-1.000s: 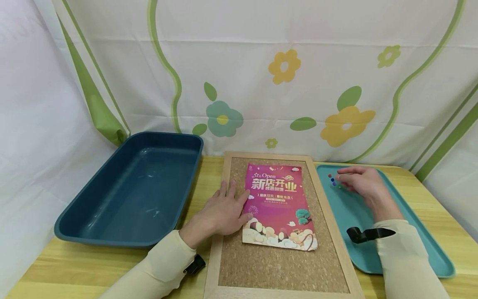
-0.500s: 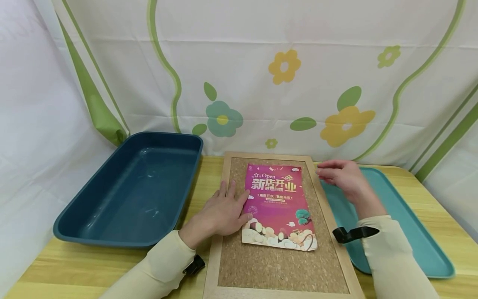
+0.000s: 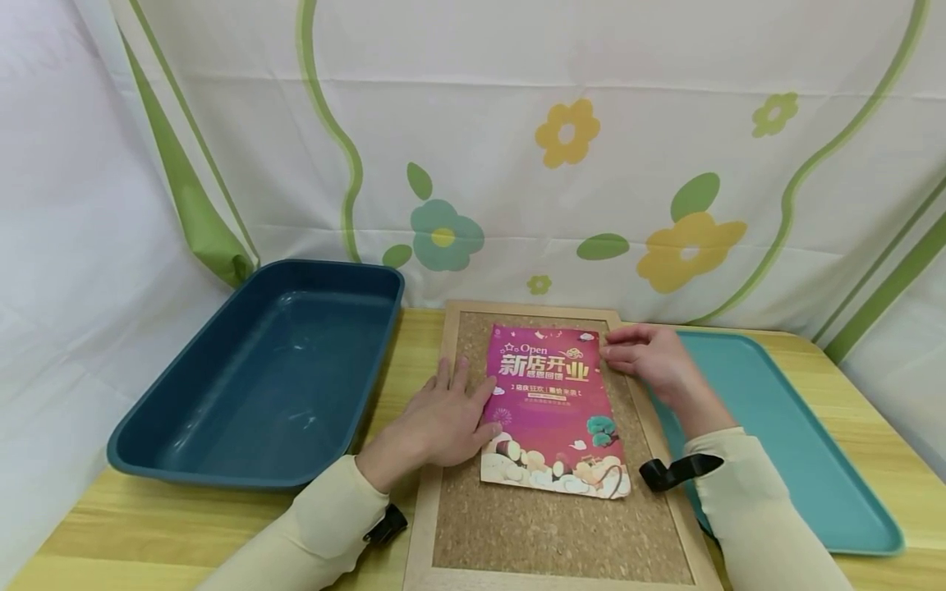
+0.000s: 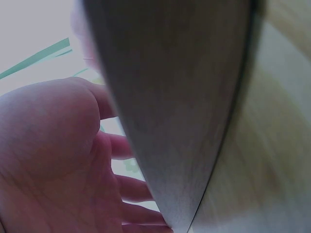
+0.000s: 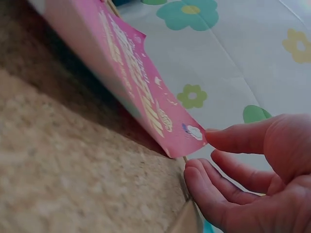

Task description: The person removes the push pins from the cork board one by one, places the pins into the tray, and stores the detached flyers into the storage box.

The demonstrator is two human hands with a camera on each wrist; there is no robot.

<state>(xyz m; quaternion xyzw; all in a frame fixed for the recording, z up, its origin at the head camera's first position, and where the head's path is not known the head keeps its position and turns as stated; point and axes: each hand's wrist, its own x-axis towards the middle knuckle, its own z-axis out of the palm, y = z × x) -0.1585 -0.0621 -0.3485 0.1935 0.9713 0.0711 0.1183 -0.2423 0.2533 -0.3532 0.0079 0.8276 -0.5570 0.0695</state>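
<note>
A magenta flyer (image 3: 550, 410) with gold lettering lies on a wood-framed cork board (image 3: 562, 533). My left hand (image 3: 447, 419) rests flat, fingers straight, across the board's left frame and the flyer's left edge. In the left wrist view its palm (image 4: 43, 150) shows beside the board's side. My right hand (image 3: 654, 361) is at the flyer's upper right corner. In the right wrist view one fingertip (image 5: 214, 138) meets that corner, the other fingers curl just below, and the flyer (image 5: 141, 92) bows up from the cork. I cannot tell whether a small thing is between the fingers.
A deep blue bin (image 3: 281, 377) stands left of the board. At the right lies a teal tray (image 3: 783, 443), partly under my right forearm; its upper left part is hidden. A flowered curtain (image 3: 517, 180) hangs behind the wooden table (image 3: 148, 525).
My right hand has moved left from the small coloured pieces on the tray, over the board's right frame, to the flyer's upper right corner. My left hand has stayed in place.
</note>
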